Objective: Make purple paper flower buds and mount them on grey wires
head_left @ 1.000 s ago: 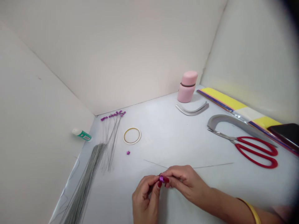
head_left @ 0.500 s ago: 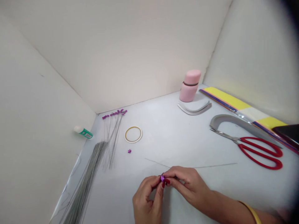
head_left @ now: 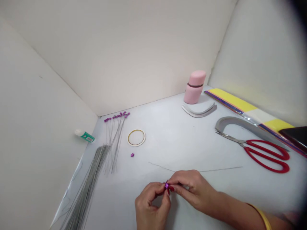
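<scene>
A small purple paper star (head_left: 166,185) is pinched between the fingertips of both hands, low in the middle of the view. My left hand (head_left: 153,204) grips it from the left with thumb and forefinger. From the right, my right hand (head_left: 192,188) closes thumb and forefinger on it; the fingers partly cover the star. Just beyond the hands a single thin wire (head_left: 222,169) lies across the table, its middle hidden behind my right hand. A second purple star (head_left: 132,155) rests loose on the table, in front of a roll of double-sided tape (head_left: 136,138).
Left lie a bundle of grey wires (head_left: 88,188), several purple-tipped wire stems (head_left: 116,137) and a green-white glue stick (head_left: 85,135). Right are red-handled scissors (head_left: 266,153), grey paper strips (head_left: 230,120), white strips (head_left: 200,113), a pink flask (head_left: 194,88), coloured paper packs (head_left: 230,99) and a dark object (head_left: 295,134).
Both hands keep hold of the star, with slight finger movement around it. My left thumb has shifted a little to the right. The things on the table stay in place.
</scene>
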Motion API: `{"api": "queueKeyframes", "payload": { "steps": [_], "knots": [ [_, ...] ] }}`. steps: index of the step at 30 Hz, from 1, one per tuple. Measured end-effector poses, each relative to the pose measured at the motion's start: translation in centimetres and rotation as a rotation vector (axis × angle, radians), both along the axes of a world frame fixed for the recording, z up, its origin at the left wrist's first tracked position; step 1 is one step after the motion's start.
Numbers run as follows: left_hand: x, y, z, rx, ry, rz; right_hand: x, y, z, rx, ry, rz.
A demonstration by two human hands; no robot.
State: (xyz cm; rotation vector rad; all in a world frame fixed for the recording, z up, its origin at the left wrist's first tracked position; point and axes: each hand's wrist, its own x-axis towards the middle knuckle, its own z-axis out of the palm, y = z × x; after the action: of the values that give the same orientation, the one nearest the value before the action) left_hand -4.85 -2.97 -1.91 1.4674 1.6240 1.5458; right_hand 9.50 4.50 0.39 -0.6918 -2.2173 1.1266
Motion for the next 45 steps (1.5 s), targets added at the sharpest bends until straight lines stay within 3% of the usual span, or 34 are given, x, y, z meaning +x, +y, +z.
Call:
{"api": "queueKeyframes", "payload": {
  "steps": [4,7,13,19,24,33,38,45],
  "knots": [
    [0.2,-0.2,-0.1,0.018,0.085,0.047,0.1,-0.8,-0.9,0.351,0.010,-0.039],
    [0.4,-0.3,-0.1,0.042,0.100,0.064,0.1,-1.2,-1.2,0.471,0.004,-0.067],
    [0.4,-0.1,0.3,0.003,0.077,0.047,-0.2,-1.4,-1.1,0.438,-0.001,-0.116],
    [-0.3,0.1,0.9,-0.046,-0.009,-0.040,-0.3,-0.9,-0.9,0.017,0.126,-0.136],
    [-0.5,0.0,0.5,0.000,0.016,-0.068,-0.3,-0.6,-0.9,0.025,0.157,-0.052],
    [-0.3,0.1,0.4,-0.104,-0.033,0.001,-0.5,-0.8,-0.9,-0.123,0.103,-0.210],
    [-0.2,0.0,0.7,-0.051,0.062,-0.027,-0.4,-0.8,-0.9,-0.087,0.126,-0.167],
    [0.1,0.1,0.4,0.134,0.245,0.033,-0.4,-1.1,-1.1,0.133,0.112,-0.106]
  ]
}}
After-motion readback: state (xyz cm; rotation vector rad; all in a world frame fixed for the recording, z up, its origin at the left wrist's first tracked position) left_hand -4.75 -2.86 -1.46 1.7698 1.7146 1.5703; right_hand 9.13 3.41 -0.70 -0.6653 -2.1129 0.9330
